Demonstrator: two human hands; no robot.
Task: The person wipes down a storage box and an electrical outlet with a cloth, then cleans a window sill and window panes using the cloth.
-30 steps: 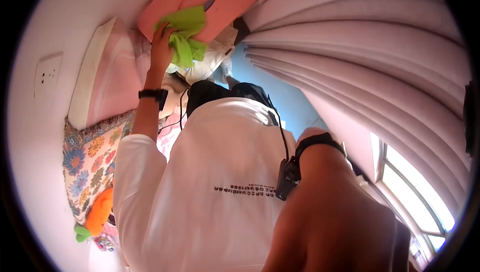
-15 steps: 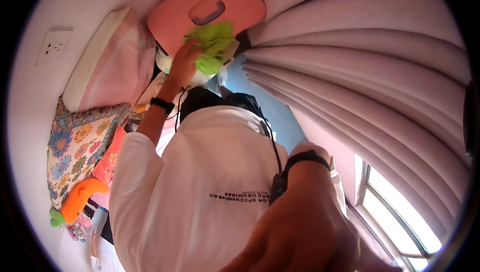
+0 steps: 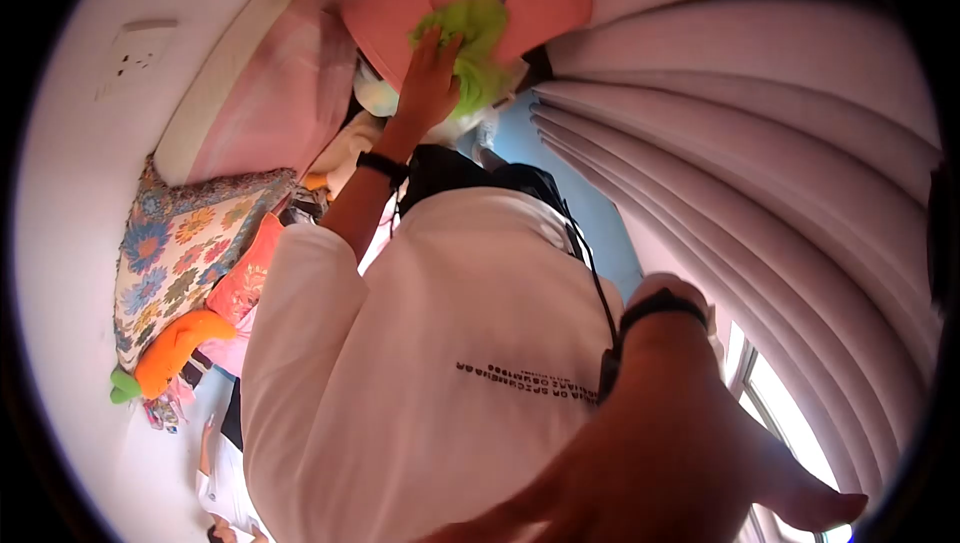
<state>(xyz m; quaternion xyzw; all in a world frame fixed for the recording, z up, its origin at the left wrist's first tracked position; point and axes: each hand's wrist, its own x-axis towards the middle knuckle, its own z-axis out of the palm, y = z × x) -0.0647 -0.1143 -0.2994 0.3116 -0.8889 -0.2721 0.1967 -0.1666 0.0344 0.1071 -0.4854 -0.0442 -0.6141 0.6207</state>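
Observation:
My left hand (image 3: 430,78), at the upper middle, holds a bright green cloth (image 3: 480,38) against a pink board-like piece (image 3: 385,3). The board has rounded corners and an oval recess with a grey handle, now partly covered by the cloth. A black band circles my left wrist. Close to the camera at the lower right, my right hand (image 3: 650,443) has its thumb and fingers apart and nothing visible in it; some fingertips run out of view. A black band is on that wrist too. Between my arms is the white shirt (image 3: 420,343) I wear.
Pink curtains (image 3: 760,123) hang at the right, beside a bright window (image 3: 790,403). At the left are a pink-and-cream cushion (image 3: 265,93), a flowered pillow (image 3: 185,253), an orange plush (image 3: 180,343) and a wall socket (image 3: 137,61). Another person (image 3: 228,473) shows at the lower left.
The view has shifted. My left hand and the cloth have moved over the pink board, lately up towards its handle. My right hand's thumb has spread outward to the right.

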